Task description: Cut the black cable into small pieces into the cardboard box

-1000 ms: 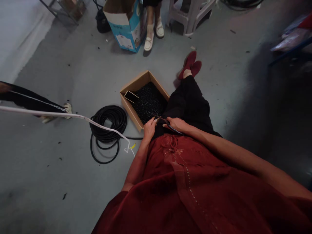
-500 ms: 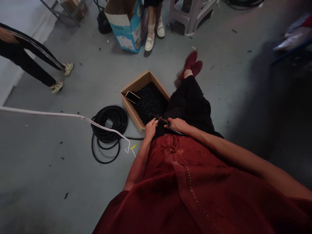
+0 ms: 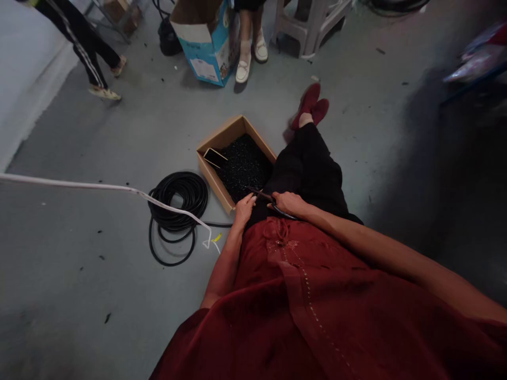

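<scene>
My right hand is closed round the handles of a pair of dark scissors. Their blades point left over the near edge of a cardboard box, close to my left fingertips. My left hand is pinched closed at the blades on black tubing, whose end is too small to make out. From the coil of black tubing on the floor, one length runs behind my left wrist. Many small black cut pieces fill the box, where a small open carton also lies.
A white cord crosses on the left, with a yellow tag by its end. Beyond the box stand a blue and white carton, a person's white shoes and a grey plastic stool. Another person's legs are at upper left.
The person at upper left has walked farther away, toward the back. My hands, the scissors and the tubing have barely shifted.
</scene>
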`<state>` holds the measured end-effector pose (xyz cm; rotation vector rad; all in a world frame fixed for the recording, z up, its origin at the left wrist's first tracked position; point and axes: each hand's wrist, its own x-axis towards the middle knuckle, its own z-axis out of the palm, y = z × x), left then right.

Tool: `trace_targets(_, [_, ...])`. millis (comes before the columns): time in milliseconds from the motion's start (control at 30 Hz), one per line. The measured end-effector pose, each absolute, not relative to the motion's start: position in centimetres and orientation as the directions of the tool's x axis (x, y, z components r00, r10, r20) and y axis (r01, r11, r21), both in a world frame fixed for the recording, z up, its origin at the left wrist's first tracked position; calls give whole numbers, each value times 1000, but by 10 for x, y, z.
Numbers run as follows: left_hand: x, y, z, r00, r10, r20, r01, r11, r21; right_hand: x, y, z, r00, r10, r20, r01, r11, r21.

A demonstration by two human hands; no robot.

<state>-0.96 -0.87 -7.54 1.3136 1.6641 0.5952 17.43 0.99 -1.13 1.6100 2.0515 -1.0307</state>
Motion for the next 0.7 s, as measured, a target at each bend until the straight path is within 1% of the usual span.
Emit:
trace_targets(233, [-16, -7, -91, -42, 920, -389, 361, 377, 853, 175, 10, -15, -295, 711, -638, 943, 108, -316])
trace_targets(433, [-19, -7, -79, -2, 906, -423, 87, 422, 903, 187, 10, -17, -263, 764, -589, 940, 64, -335])
trace_targets(500, [-21, -5, -72, 13, 914, -406, 3, 406, 914, 192, 10, -16, -255, 785, -565, 934, 50, -353])
trace_targets(600, [-24, 2, -60, -1, 940, -342, -105, 340, 934, 198, 8, -11, -259, 807, -531, 921, 41, -387])
trace_targets(700, [-23, 10, -45, -13, 955, -298, -135, 293, 946, 200, 7, -5, -287, 808, -514, 901, 46, -431])
